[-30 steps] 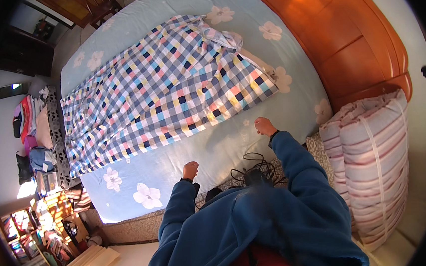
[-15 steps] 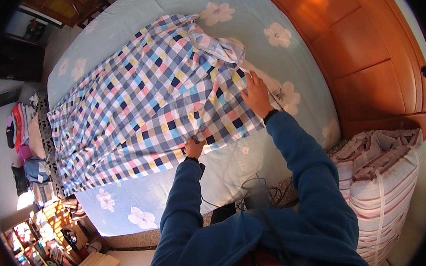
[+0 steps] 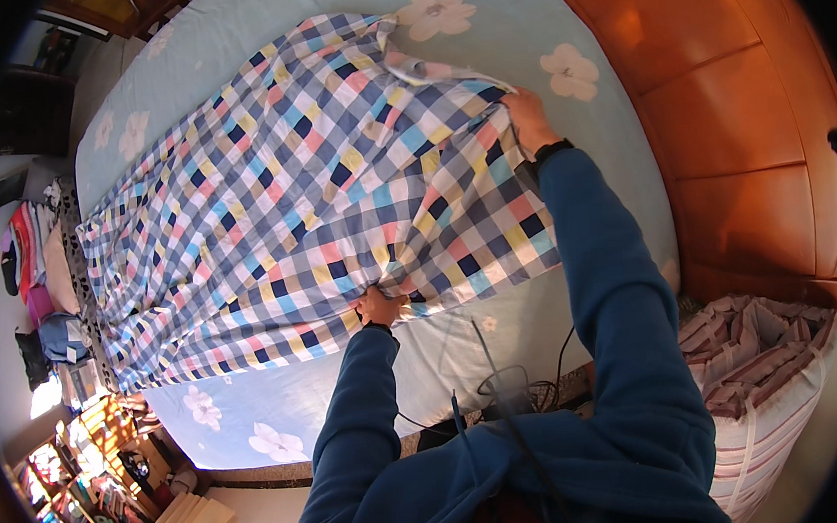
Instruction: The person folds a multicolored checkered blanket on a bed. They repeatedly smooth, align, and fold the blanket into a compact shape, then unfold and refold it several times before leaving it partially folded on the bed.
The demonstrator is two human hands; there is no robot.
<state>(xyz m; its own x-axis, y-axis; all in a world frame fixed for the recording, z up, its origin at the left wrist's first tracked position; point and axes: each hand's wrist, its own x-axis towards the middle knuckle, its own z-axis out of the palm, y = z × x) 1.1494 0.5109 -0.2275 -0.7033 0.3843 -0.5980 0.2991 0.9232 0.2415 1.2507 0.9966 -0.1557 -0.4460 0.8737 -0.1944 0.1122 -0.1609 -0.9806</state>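
Note:
A checked duvet cover [image 3: 285, 193] in blue, white, pink and yellow lies wrinkled across the bed. My right hand [image 3: 529, 121] is closed on its edge at the headboard end and holds that part slightly lifted. Beside this hand, the far corner of the cover is folded over, showing a paler inner side. At the near edge, my left hand [image 3: 380, 308] is closed on a bunch of the fabric, and creases run out from it. Underneath is a pale blue-green bed sheet [image 3: 490, 49] with large flowers. Some of my fingertips are hidden in the cloth.
An orange-brown padded headboard [image 3: 722, 120] rises on the right. Near it stands a striped storage bag [image 3: 771, 430], its top open. Thin dark cables [image 3: 537, 390] hang by the bed's near edge. Folded clothes [image 3: 39, 252] and cluttered shelves [image 3: 78, 495] are on the left.
My right hand has closed on the cover's edge and drawn it toward the headboard, stretching the near part. The folded far corner has shifted. My left hand grips about the same spot.

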